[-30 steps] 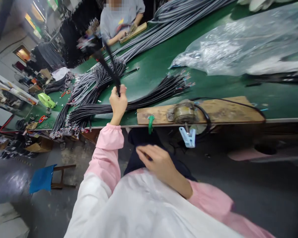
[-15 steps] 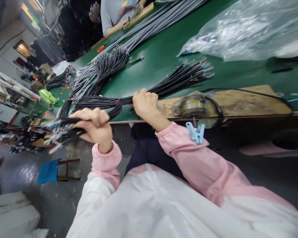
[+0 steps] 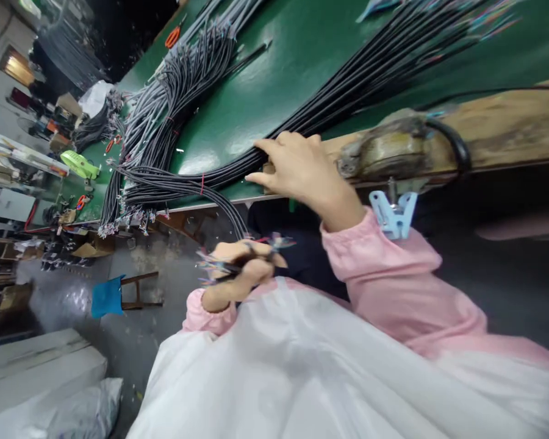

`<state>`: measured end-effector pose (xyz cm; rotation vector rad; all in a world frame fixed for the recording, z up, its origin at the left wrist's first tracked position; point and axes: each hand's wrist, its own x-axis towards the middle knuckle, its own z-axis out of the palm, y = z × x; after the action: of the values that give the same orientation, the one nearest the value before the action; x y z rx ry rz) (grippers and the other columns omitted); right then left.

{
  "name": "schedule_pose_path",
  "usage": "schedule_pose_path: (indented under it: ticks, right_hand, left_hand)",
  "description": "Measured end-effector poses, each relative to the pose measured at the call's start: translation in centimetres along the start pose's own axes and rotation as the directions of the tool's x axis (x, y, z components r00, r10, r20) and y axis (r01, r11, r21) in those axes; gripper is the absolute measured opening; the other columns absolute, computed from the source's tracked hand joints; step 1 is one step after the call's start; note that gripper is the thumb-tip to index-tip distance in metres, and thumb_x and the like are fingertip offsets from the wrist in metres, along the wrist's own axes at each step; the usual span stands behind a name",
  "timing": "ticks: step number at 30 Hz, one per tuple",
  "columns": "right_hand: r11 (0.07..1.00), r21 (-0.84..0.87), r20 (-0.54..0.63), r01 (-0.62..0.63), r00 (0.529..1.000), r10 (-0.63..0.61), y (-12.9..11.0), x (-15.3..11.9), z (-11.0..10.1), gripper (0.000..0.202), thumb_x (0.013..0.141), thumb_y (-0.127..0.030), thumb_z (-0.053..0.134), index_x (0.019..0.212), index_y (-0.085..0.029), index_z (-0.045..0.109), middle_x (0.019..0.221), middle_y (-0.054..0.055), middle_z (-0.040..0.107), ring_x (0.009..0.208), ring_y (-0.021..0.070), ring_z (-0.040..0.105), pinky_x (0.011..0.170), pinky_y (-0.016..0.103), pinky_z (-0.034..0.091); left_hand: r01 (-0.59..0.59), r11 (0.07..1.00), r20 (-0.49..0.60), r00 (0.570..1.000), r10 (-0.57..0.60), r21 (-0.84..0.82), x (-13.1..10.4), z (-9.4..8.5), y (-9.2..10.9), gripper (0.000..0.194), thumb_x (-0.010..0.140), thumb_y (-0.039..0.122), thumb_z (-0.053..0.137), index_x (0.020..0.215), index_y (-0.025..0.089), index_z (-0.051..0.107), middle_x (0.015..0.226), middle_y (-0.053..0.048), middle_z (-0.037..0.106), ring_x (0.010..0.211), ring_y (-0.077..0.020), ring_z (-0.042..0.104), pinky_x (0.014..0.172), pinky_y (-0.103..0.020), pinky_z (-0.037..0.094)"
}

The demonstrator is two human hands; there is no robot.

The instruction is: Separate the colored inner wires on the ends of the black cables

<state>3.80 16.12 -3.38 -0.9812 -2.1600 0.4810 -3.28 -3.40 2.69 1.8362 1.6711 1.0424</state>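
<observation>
My left hand [image 3: 244, 268] is in front of my body, below the table edge. Its fingers are closed on several black cables [image 3: 231, 210], whose stripped, coloured wire ends stick out on both sides of the fist; motion blurs them. These cables bend down from a long black cable bundle [image 3: 329, 97] lying along the table, with a red tie [image 3: 203, 184] around it. My right hand [image 3: 302, 167] rests over the bundle's near side at the wooden board's left end, thumb and fingers apart. Its fingertips touch or nearly touch the cables.
A wooden board [image 3: 507, 128] with a metal fixture [image 3: 388, 149] runs along the edge of the green table [image 3: 297, 49]. More cable bundles [image 3: 183, 79] lie at the left, with orange-handled scissors [image 3: 172, 36] and a green fan [image 3: 78, 163]. A blue-seated stool [image 3: 108, 297] stands on the floor.
My left hand has swung down and right toward my body with the cable ends. My right hand has loosened its fingers from around the bundle. The view has shifted closer to the table's edge.
</observation>
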Motion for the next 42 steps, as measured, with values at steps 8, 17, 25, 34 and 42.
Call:
schedule_pose_path:
  ticks: [8,17,25,34,42]
  right_hand:
    - [0.963,0.257,-0.251,0.081,0.968,-0.014,-3.0,-13.5,0.4,0.021,0.101,-0.028,0.055,0.105,-0.026,0.075,0.098,0.009,0.074,0.095,0.0257,0.068,0.083,0.044,0.055]
    - [0.806,0.557,-0.235,-0.200,0.893,0.383,0.1,-19.7,-4.5,0.016,0.096,-0.033,0.067,0.084,-0.025,0.075,0.076,0.003,0.076,0.063,0.0171,0.068,0.057,0.031,0.055]
    - [0.758,0.645,-0.268,-0.100,0.899,0.347,-0.7,-18.2,-6.6,0.011,0.094,-0.024,0.070,0.085,-0.026,0.077,0.081,0.002,0.078,0.069,0.0166,0.072,0.062,0.030,0.058]
    - [0.921,0.383,-0.489,-0.073,0.829,0.269,-1.4,-18.1,-7.7,0.013,0.089,-0.014,0.073,0.092,-0.026,0.077,0.079,0.002,0.074,0.064,0.0158,0.068,0.057,0.030,0.055]
    - [0.990,0.139,-0.430,0.021,0.902,0.041,-0.2,-18.3,-7.9,0.012,0.090,-0.019,0.075,0.085,-0.027,0.068,0.079,0.000,0.072,0.070,0.0177,0.066,0.066,0.035,0.053]
  left_hand:
    - [-0.353,0.933,0.258,0.897,0.359,-0.074,-0.1,3.2,-1.9,0.042,0.104,0.051,0.052,0.103,0.019,0.079,0.078,-0.004,0.078,0.064,-0.0106,0.070,0.063,-0.020,0.057]
    - [-0.279,0.953,0.017,0.959,0.283,-0.119,1.7,5.6,-2.6,0.035,0.099,0.044,0.064,0.085,0.014,0.076,0.076,-0.005,0.079,0.061,-0.0090,0.069,0.054,-0.018,0.050]
    - [-0.284,0.955,-0.030,0.959,0.282,-0.083,2.3,6.4,-1.9,0.026,0.096,0.036,0.070,0.082,0.014,0.076,0.067,-0.001,0.074,0.056,-0.0075,0.066,0.052,-0.017,0.047]
    - [-0.324,0.944,-0.095,0.943,0.318,-0.056,2.2,7.4,-2.1,0.023,0.094,0.033,0.074,0.081,0.015,0.077,0.067,0.000,0.074,0.057,-0.0078,0.066,0.053,-0.019,0.048]
    - [-0.370,0.927,-0.038,0.927,0.372,0.063,1.9,7.6,-2.6,0.022,0.098,0.033,0.068,0.085,0.016,0.075,0.070,0.000,0.074,0.055,-0.0093,0.064,0.051,-0.022,0.048]
